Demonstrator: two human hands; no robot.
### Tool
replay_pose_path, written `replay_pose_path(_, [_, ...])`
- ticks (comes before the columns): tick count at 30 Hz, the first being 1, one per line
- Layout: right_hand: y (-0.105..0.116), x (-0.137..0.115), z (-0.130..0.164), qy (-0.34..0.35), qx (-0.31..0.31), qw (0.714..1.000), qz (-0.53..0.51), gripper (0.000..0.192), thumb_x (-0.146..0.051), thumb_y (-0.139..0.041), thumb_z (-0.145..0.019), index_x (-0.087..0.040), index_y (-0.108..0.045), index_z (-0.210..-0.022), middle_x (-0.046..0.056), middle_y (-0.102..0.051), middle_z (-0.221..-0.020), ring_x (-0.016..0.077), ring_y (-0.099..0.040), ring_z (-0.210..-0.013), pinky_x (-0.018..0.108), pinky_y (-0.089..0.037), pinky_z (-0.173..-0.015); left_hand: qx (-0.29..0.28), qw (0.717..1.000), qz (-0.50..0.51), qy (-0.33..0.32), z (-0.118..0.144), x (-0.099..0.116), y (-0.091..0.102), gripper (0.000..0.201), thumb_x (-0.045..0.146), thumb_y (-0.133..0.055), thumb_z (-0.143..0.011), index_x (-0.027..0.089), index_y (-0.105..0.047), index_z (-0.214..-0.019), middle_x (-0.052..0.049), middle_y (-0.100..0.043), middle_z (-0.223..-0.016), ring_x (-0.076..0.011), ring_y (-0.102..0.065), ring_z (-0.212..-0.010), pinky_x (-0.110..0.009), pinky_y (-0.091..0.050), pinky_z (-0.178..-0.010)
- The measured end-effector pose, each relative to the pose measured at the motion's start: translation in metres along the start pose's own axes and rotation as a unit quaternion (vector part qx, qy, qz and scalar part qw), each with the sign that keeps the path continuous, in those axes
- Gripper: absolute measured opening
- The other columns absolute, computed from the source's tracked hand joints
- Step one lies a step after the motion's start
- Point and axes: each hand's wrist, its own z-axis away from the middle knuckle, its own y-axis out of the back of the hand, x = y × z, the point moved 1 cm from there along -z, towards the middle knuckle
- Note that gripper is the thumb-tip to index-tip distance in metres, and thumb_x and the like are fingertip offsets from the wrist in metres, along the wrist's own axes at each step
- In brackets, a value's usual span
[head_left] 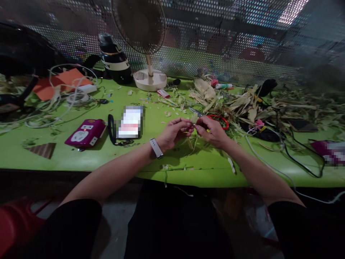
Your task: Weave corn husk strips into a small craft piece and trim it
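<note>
Just above the green table, my left hand [176,132] and my right hand [211,131] meet fingertip to fingertip. Both are closed in a pinch on a small piece of pale dried husk [194,117], which pokes up between them. Thin husk shreds hang below the fingers. Scissors with red handles [225,123] lie right behind my right hand, which hides part of them; their blades [194,111] point to the left. A pile of dried husks [229,102] spreads behind and to the right of my right hand.
Left of my hands lie a phone [131,122] with a black strap and a purple power socket [85,133]. Farther back stand a fan [150,80] and a black bottle [115,64] before a perforated metal screen [205,43]. Cables [256,154] run along the right side.
</note>
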Motion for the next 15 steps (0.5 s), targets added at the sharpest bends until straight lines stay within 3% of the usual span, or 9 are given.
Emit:
replay_pose_path(3, [-0.0016,0.0014,-0.0001,-0.002,0.014,1.0,-0.005,0.012,-0.03,-0.048,-0.09,-0.02,-0.047,-0.082,-0.002,-0.051,-0.067,0.0111,-0.044,-0.059,0.026,-0.035,-0.059,-0.009,1.0,-0.01,-0.014,0.0,0.0003,0.0009,0.016,0.015,-0.073,-0.066,0.013,-0.061,-0.076,0.002,-0.066,-0.066,-0.0068,-0.063,-0.056,-0.015,-0.05,-0.05])
replay_pose_path(6, [-0.0015,0.0036,0.0001,-0.052,-0.003,0.996,-0.076,0.015,-0.034,-0.047,-0.092,-0.021,-0.048,-0.084,-0.003,-0.049,-0.065,0.0108,-0.043,-0.056,0.025,-0.036,-0.057,-0.022,0.996,-0.064,-0.053,-0.0003,0.0012,0.0023,0.025,0.021,-0.079,-0.062,0.015,-0.062,-0.079,0.003,-0.067,-0.072,-0.0086,-0.064,-0.062,-0.016,-0.05,-0.05])
replay_pose_path(11, [0.0013,0.005,-0.0016,-0.135,-0.061,0.963,-0.227,0.023,-0.043,-0.053,-0.089,-0.021,-0.049,-0.083,-0.005,-0.047,-0.06,0.0087,-0.042,-0.05,0.023,-0.036,-0.05,-0.036,0.983,-0.142,-0.111,-0.0018,0.0022,0.0049,0.03,0.027,-0.083,-0.06,0.017,-0.063,-0.079,0.002,-0.067,-0.074,-0.0097,-0.064,-0.065,-0.016,-0.048,-0.048])
replay_pose_path(15, [0.0033,0.0031,-0.0032,-0.171,-0.074,0.945,-0.27,0.02,-0.039,-0.055,-0.086,-0.02,-0.051,-0.081,-0.007,-0.046,-0.056,0.0069,-0.039,-0.046,0.022,-0.032,-0.046,-0.052,0.976,-0.168,-0.127,-0.0019,0.003,0.0065,0.029,0.03,-0.082,-0.061,0.017,-0.064,-0.079,-0.001,-0.069,-0.074,-0.0126,-0.066,-0.069,-0.018,-0.048,-0.049])
